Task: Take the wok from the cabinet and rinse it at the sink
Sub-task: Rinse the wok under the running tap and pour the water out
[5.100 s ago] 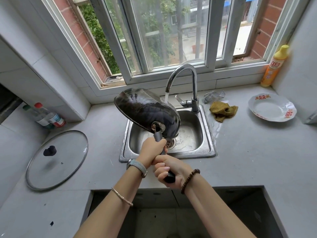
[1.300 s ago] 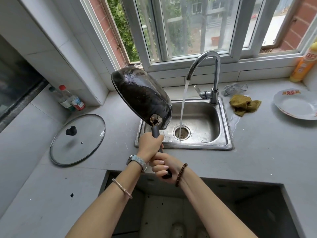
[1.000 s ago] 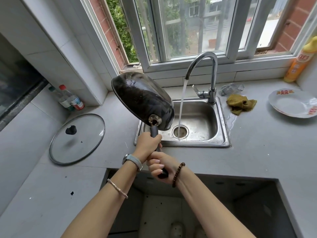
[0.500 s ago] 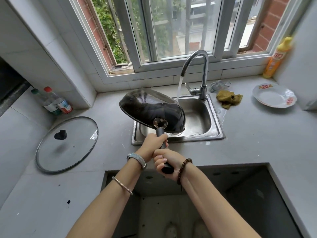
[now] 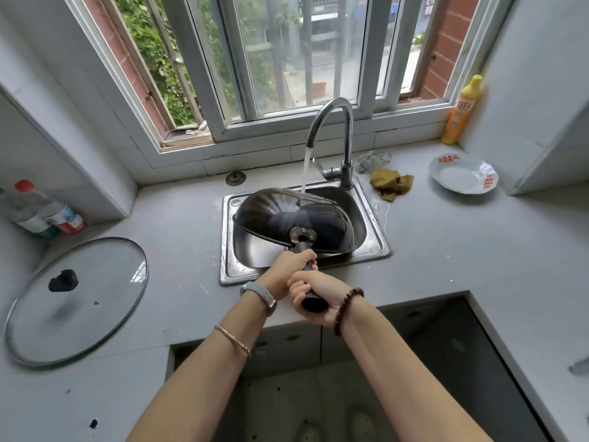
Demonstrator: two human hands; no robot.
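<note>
The steel sink is set in the grey counter below the window, and the wok hangs over its basin. The wok is black and round-bottomed, tipped so its wet, glossy underside faces up and toward the person. Water from the faucet strikes its far upper edge. A metal plate joins the bowl to a dark handle. The left hand grips the handle just behind that plate. The right hand is wrapped round the butt end, touching the left. The bowl lies beyond both fists.
</note>
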